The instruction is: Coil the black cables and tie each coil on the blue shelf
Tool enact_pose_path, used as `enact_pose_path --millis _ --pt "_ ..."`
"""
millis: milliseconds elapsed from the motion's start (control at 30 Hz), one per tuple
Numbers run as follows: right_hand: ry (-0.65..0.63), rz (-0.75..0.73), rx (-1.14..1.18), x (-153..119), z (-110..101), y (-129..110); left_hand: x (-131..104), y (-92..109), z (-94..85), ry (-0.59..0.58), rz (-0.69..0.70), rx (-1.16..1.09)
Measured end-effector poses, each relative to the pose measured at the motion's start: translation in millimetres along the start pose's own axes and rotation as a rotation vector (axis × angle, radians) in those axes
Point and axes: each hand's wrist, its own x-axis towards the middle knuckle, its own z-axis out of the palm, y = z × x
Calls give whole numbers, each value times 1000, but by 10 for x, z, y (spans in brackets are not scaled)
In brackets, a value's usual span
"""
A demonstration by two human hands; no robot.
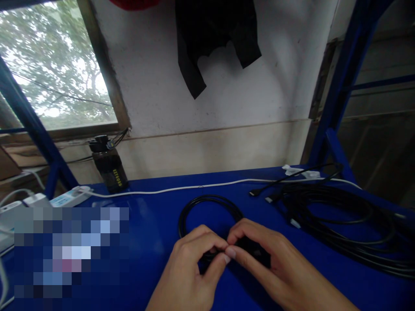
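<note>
From where I stand, the far left of the frame has a white power strip [69, 199], and a dark bottle [112, 170] stands just right of it, near the back edge of the blue table [149, 255]. Both are well apart from the work, so elbows have room there.

At lower centre lies the coil [207, 198], a small ring of black cable on the table, its near side hidden by the hands. The left hand [194, 263] comes in first, thumb and forefinger drawn to a narrow gap at the tips, the cable showing dark behind them. The right hand [269, 255] meets it tip to tip in a similar pinch. I can't tell whether either is closed on anything, because the fingers cover that spot.

I'd say light fingertip pressure suits this: one hand steadying the loops so they lie together, the other doing the fine work, wrists low. Pulling hard could drag the ring out of round.

On the right sprawls a larger cable pile [340, 242], a plug [255, 193] poking from its left side. Better to leave slack from that side, lest anything snag.
</note>
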Motion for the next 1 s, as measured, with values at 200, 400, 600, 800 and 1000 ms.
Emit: enact_pose_path --millis 200,400,600,800,1000 --pt "3 0 21 14 -3 22 10 5 9 40 -27 47" --pt "8 -15 1 -10 4 9 4 -1 8 53 -46 42" --pt "-8 -30 -21 -20 -8 -21 -4 -2 -1 55 -52 47" --pt "-17 -74 5 -25 -4 -39 18 2 -7 65 -87 33" --pt "-2 -75 31 -25 9 -9 12 -5 -13 54 -100 13"
